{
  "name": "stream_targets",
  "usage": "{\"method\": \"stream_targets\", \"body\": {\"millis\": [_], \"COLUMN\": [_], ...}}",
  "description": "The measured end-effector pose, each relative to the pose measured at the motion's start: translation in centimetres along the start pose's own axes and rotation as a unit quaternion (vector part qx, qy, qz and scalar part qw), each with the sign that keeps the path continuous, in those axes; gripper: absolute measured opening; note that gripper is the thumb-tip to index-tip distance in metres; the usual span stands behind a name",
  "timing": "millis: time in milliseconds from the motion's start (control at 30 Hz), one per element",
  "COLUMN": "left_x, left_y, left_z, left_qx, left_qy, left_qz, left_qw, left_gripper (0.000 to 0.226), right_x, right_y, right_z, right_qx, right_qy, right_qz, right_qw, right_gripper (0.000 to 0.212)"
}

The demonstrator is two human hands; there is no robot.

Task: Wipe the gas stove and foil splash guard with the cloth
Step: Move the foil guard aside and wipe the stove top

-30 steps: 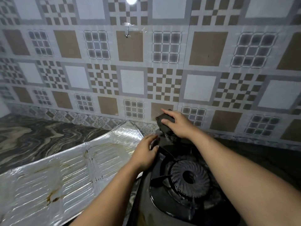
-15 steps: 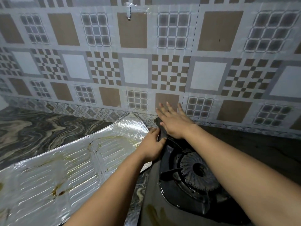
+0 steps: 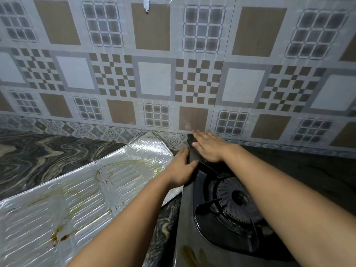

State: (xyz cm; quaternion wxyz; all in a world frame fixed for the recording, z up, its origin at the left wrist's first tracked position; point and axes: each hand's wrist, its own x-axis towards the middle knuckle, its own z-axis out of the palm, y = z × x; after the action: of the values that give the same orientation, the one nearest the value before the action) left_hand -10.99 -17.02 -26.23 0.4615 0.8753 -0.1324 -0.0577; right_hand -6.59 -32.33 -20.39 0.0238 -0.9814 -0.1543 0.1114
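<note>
Cloth (image 3: 192,151) lies under the flat right hand (image 3: 209,149) at centre frame; left hand (image 3: 181,170) fingers grip the stove (image 3: 190,228) edge; stove and splash guard (image 3: 77,199) stains remain, so wiping looks barely begun

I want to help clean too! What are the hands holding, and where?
The right hand presses flat on a dark cloth at the stove's far corner. The left hand grips the stove's left edge.

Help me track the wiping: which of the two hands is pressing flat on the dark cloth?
The right hand, palm down on the dark cloth at the black gas stove's back corner; the left hand grips the stove's edge instead.
</note>
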Motion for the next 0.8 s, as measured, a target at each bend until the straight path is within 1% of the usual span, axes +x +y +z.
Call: {"method": "stream_targets", "body": {"millis": [133, 233, 367, 533, 700, 800], "left_x": [0.7, 1.5, 3.1, 4.6, 5.8, 6.6], "left_y": [-0.2, 0.1, 0.9, 1.9, 3.5, 4.3], "left_z": [0.0, -0.1, -0.3, -0.8, -0.6, -0.2], "left_qx": [-0.025, -0.017, 0.114, 0.272, 0.326, 0.351], "left_qy": [-0.015, -0.029, -0.046, -0.074, -0.097, -0.113], "left_qz": [-0.015, -0.013, 0.007, -0.007, 0.012, 0.011], "left_qw": [0.999, 0.999, 0.992, 0.959, 0.94, 0.929], "left_gripper": [0.093, 0.097, 0.088, 0.095, 0.102, 0.106], "right_x": [0.1, -0.2, -0.1, 0.3, 0.1, -1.2], "right_y": [2.2, 4.0, 4.9, 5.6, 8.0, 9.0], "right_z": [-0.9, -1.3, -1.6, -2.0, -1.7, -1.6], "right_qx": [0.004, -0.004, -0.008, -0.012, 0.011, 0.034], "right_qy": [-0.036, -0.055, -0.074, -0.095, -0.109, -0.095], "right_qz": [0.045, 0.077, 0.091, 0.088, 0.102, 0.116], "right_qw": [0.998, 0.995, 0.993, 0.992, 0.989, 0.988], "right_gripper": [0.063, 0.062, 0.062, 0.064, 0.068, 0.064]}}
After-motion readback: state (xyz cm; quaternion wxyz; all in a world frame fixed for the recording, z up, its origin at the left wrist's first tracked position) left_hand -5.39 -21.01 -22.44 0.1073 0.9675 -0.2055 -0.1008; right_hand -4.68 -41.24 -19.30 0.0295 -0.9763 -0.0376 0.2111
